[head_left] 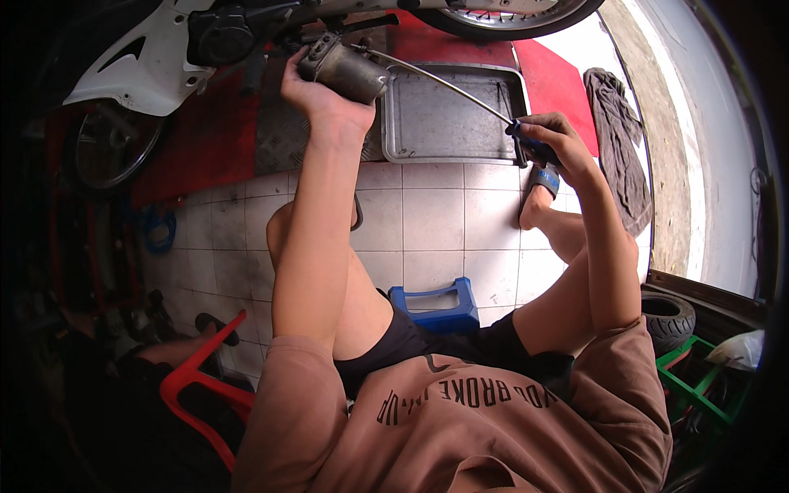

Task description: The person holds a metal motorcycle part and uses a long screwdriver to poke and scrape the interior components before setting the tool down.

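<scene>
My left hand (pixel 329 100) is wrapped from below around a grimy metal cylindrical part (pixel 349 72) with a bracket-like end, close under the motorcycle (pixel 148 62). Whether that part is still fixed to the motorcycle I cannot tell. In my right hand (pixel 560 141) is a long screwdriver (pixel 444 83), its dark blue handle in my closed fingers. Its shaft slants up to the left across a metal tray (pixel 452 159), and the tip reaches the upper side of the metal part. A dark, thin tool (pixel 521 153) lies at the tray's right edge, beside my right hand.
The motorcycle's wheel (pixel 526 23) is above the tray. A grey cloth (pixel 612 135) lies at the right, with a tire (pixel 667 319) and a green crate (pixel 699 380) nearer. A blue stool (pixel 460 308) is between my legs; a red chair (pixel 191 386) stands left.
</scene>
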`<state>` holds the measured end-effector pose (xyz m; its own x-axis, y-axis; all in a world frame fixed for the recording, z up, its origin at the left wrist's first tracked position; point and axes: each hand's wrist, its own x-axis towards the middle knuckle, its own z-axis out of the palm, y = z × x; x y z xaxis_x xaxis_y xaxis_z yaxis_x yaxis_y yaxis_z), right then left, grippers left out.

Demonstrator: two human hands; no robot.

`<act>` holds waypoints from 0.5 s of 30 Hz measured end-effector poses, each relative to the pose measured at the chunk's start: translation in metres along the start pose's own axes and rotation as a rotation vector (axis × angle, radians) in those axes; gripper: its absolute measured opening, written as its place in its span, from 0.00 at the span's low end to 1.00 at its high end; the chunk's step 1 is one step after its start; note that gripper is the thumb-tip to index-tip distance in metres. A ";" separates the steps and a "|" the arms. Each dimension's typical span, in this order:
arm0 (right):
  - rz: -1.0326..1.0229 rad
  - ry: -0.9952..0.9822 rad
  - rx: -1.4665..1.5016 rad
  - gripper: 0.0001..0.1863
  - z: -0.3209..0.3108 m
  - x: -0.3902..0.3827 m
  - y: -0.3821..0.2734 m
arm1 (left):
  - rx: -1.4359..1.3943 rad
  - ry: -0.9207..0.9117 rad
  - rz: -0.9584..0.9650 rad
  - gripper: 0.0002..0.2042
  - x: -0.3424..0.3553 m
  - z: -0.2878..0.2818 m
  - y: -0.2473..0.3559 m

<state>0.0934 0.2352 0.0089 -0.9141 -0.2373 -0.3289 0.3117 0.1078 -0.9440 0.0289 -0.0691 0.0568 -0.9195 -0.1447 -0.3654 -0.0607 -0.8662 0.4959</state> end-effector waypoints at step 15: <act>-0.050 -0.075 0.008 0.12 0.014 -0.006 -0.005 | -0.027 0.034 -0.063 0.18 0.003 -0.001 -0.002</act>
<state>0.1008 0.2229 0.0152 -0.9065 -0.3142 -0.2821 0.2687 0.0861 -0.9594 0.0263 -0.0682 0.0538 -0.9003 -0.1053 -0.4223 -0.1074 -0.8865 0.4500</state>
